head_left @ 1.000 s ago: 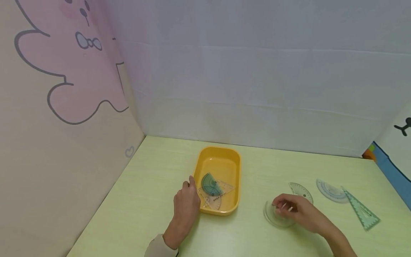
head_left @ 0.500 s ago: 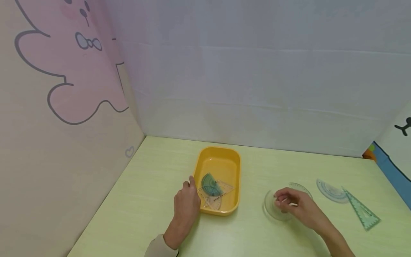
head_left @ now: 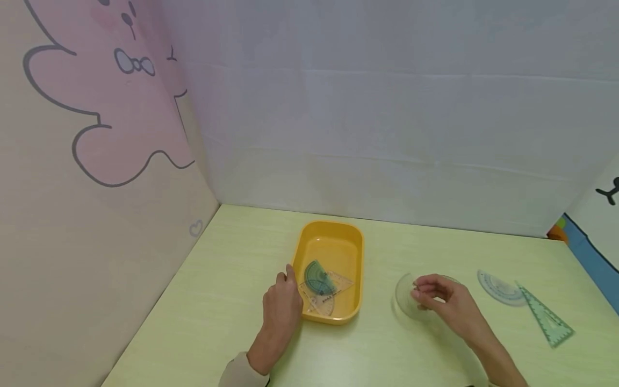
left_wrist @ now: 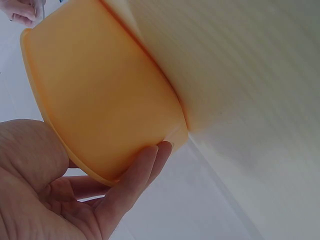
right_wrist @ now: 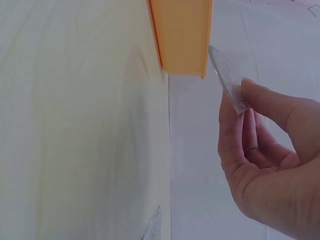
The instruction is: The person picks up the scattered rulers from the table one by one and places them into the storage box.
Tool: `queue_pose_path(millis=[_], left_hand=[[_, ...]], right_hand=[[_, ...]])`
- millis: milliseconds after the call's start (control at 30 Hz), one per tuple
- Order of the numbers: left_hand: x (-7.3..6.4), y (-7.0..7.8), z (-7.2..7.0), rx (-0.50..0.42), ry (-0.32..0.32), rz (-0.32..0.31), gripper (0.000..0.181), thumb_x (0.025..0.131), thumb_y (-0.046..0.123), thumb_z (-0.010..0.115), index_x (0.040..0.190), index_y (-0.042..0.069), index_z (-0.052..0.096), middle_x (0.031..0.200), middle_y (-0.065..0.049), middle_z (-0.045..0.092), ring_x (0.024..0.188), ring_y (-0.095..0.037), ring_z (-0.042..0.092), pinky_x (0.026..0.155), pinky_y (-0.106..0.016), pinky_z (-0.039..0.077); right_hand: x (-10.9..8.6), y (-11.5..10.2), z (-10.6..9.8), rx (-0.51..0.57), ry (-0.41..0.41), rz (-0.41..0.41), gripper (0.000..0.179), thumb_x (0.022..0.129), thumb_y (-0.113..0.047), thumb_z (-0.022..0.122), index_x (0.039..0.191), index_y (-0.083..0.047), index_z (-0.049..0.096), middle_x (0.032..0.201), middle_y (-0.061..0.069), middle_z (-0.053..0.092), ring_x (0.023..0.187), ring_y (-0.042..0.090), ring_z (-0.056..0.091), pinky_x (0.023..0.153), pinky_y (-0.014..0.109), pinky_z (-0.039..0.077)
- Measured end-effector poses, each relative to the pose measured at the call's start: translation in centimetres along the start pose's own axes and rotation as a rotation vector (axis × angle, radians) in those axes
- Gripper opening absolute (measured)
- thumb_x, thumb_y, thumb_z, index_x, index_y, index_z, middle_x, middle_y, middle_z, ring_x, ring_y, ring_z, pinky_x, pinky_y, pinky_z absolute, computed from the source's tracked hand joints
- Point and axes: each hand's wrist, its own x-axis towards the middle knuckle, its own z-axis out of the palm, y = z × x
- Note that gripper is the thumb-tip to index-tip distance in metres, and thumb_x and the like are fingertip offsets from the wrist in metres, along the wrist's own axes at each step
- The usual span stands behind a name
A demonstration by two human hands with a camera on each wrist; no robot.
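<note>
My left hand (head_left: 282, 303) grips the left wall of a yellow plastic tray (head_left: 333, 248), with fingers bent over the rim (left_wrist: 42, 107) in the left wrist view. Inside the tray lie a green protractor (head_left: 315, 275), a clear set square (head_left: 343, 280) and a clear protractor (head_left: 328, 308), overlapping one another. Right of the tray, my right hand (head_left: 450, 306) pinches another clear protractor (right_wrist: 227, 75) between thumb and fingers, raised above the table. Its curved edge points toward the tray. Behind this hand, one more clear protractor (head_left: 452, 279) is mostly hidden.
Farther right on the pale table (head_left: 251, 236) lie a clear bluish protractor (head_left: 500, 290) and a green set square (head_left: 546, 317), their ends close together. A white curtain-like wall (head_left: 387, 134) stands behind, and a wall with a pink cartoon figure (head_left: 121, 129) on the left.
My right hand has risen slightly and moved a little away from me with the clear protractor, covering more of the one behind it. The left hand and tray stay put.
</note>
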Motion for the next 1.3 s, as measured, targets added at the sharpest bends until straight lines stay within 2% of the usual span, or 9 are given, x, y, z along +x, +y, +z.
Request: queue_pose_path(millis=[200,533,633,767,933,1300], left_hand=[[0.0,-0.1,0.0,0.003,0.02,0.007,0.04,0.085,-0.005,0.075,0.123,-0.012,0.065,0.085,-0.02,0.066,0.052,-0.031,0.063,0.046,-0.038,0.053],[-0.1,-0.2,0.0,0.005,0.018,0.006,0.04,0.084,-0.006,0.074,0.122,-0.012,0.065,0.086,-0.019,0.066,0.053,-0.031,0.063,0.046,-0.038,0.053],[-0.1,-0.2,0.1,0.0,0.017,0.01,0.04,0.084,-0.006,0.075,0.122,-0.012,0.065,0.086,-0.019,0.065,0.053,-0.031,0.063,0.046,-0.038,0.053],[-0.1,-0.1,0.1,-0.005,0.009,0.009,0.041,0.083,-0.006,0.075,0.123,-0.012,0.065,0.086,-0.019,0.065,0.053,-0.031,0.064,0.047,-0.038,0.053],[0.0,0.0,0.0,0.0,-0.004,-0.001,0.042,0.084,-0.005,0.075,0.124,-0.012,0.064,0.086,-0.019,0.065,0.055,-0.032,0.064,0.048,-0.038,0.054],[-0.1,0.0,0.0,-0.003,0.01,-0.001,0.04,0.085,-0.005,0.075,0.123,-0.012,0.065,0.087,-0.02,0.065,0.055,-0.033,0.064,0.047,-0.039,0.054]], right_hand=[[0.4,-0.4,0.6,0.054,0.072,-0.015,0.029,0.093,-0.006,0.075,0.114,0.011,0.065,0.093,0.007,0.073,0.081,0.009,0.071,0.071,0.034,0.061],[1.3,-1.2,1.7,0.129,0.121,0.024,0.034,0.093,-0.008,0.076,0.117,0.013,0.064,0.093,0.008,0.072,0.081,0.007,0.071,0.073,0.032,0.06],[1.5,-1.4,2.0,0.152,0.153,0.042,0.035,0.094,-0.008,0.076,0.119,0.012,0.063,0.093,0.004,0.072,0.082,0.006,0.07,0.074,0.03,0.06],[1.9,-1.5,2.3,0.22,0.205,0.053,0.037,0.093,-0.006,0.075,0.121,0.014,0.061,0.094,0.005,0.072,0.083,0.007,0.071,0.073,0.029,0.06],[2.2,-1.5,2.7,0.302,0.215,0.037,0.037,0.094,-0.003,0.074,0.121,0.017,0.058,0.094,0.006,0.072,0.084,0.009,0.072,0.074,0.03,0.06],[2.9,-1.7,3.4,0.39,0.239,0.053,0.035,0.094,-0.001,0.073,0.121,0.016,0.057,0.093,-0.007,0.072,0.084,0.008,0.071,0.076,0.028,0.06]])
